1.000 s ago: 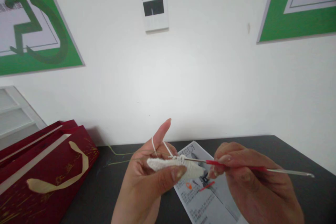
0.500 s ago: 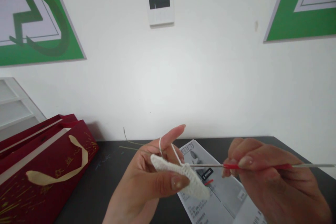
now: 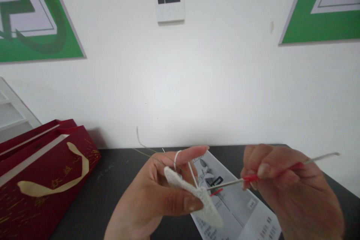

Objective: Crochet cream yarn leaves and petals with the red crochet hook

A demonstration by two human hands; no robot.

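Note:
Between the thumb and fingers of my left hand (image 3: pixel 157 195) is a small white crocheted piece (image 3: pixel 209 210). White yarn (image 3: pixel 192 174) loops round my raised left index finger and runs down to the edge of that piece. My right hand (image 3: pixel 287 187) pinches the red grip of a metal crochet hook (image 3: pixel 225 185), whose tip meets the crocheted edge; the tip itself is hidden in the stitches. Thin greenish wire-like ends (image 3: pixel 143 146) stick out behind my left hand.
A printed sheet (image 3: pixel 236 210) lies on the dark table (image 3: pixel 118 180) beneath my hands. Dark red gift bags (image 3: pixel 53 168) with a cream ribbon stand at the left. Behind the table rises a white wall (image 3: pixel 168 82) with a small panel (image 3: pixel 168 2) and green-framed posters (image 3: pixel 332 26).
The hook has tilted, its rear end rising and its tip lowering at the stitches. My left index finger has dipped slightly. The whole view has shifted a little.

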